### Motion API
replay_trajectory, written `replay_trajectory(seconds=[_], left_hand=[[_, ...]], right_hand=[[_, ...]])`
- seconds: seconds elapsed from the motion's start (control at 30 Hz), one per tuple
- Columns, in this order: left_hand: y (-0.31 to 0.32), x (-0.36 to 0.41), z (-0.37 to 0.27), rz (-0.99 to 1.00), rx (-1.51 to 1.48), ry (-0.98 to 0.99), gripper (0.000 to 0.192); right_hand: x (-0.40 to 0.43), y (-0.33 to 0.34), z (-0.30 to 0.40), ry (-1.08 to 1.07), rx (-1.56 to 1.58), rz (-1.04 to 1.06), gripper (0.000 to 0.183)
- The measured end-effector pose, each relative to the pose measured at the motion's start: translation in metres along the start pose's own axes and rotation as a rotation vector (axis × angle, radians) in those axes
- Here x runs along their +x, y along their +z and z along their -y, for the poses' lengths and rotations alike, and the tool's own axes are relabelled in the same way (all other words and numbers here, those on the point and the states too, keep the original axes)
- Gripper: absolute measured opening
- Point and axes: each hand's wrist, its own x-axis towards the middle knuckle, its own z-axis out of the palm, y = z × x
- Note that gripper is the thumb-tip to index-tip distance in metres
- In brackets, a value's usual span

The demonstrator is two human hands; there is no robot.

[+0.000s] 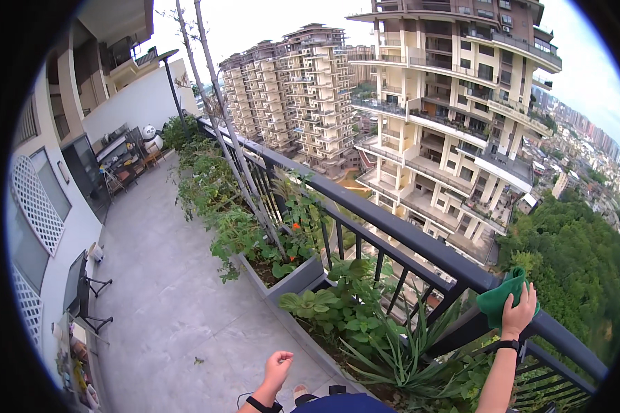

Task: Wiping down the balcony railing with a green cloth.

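My right hand [518, 314] presses a green cloth [497, 301] onto the dark metal handrail [392, 222], where the rail turns a corner. The cloth drapes over the top, partly bunched beyond my fingers, and a dark band circles that wrist. Low in the view, my left hand [278, 370] hangs over the tiled floor with its fingers curled together and nothing seen in them. Below the rail, a spiky aloe-like plant [400, 361] and a broad-leaved plant [359, 312] grow in the planter beside me.
A grey planter box [256, 276] with leafy plants and thin bare trunks [232, 139] lines the railing. Grey floor tiles [155, 289] run along the terrace. At left stand a folded black-legged frame [85, 289] and a bucket [96, 253]; a panda figure [152, 138] sits far back. Beyond the rail is a deep drop.
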Motion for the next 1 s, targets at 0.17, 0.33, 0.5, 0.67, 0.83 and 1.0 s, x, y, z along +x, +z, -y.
replay_trajectory(seconds=[0.17, 0.33, 0.5, 0.67, 0.83, 1.0], left_hand=[[-0.028, 0.000, 0.046, -0.082, -0.094, -0.029, 0.014], [-0.001, 0.009, 0.032, 0.042, 0.068, 0.084, 0.023], [0.025, 0.018, -0.002, 0.105, 0.111, 0.303, 0.016], [0.002, 0.076, 0.176, 0.037, 0.229, 0.535, 0.021], [0.009, 0.092, 0.257, -0.061, 0.610, 0.595, 0.027], [-0.004, 0.096, 0.274, 0.067, 0.272, 0.247, 0.028]], right_hand=[[0.004, -0.038, 0.042, -0.184, -0.075, 0.144, 0.077], [0.005, -0.029, 0.052, -0.542, -0.124, 0.202, 0.074], [-0.002, -0.009, 0.018, -0.523, -0.059, 0.053, 0.060], [0.001, 0.004, 0.029, -0.217, 0.186, -0.036, 0.050], [0.005, 0.008, 0.066, 0.130, -0.020, -0.094, 0.042], [0.016, 0.010, 0.092, -0.069, -0.116, 0.036, 0.040]])
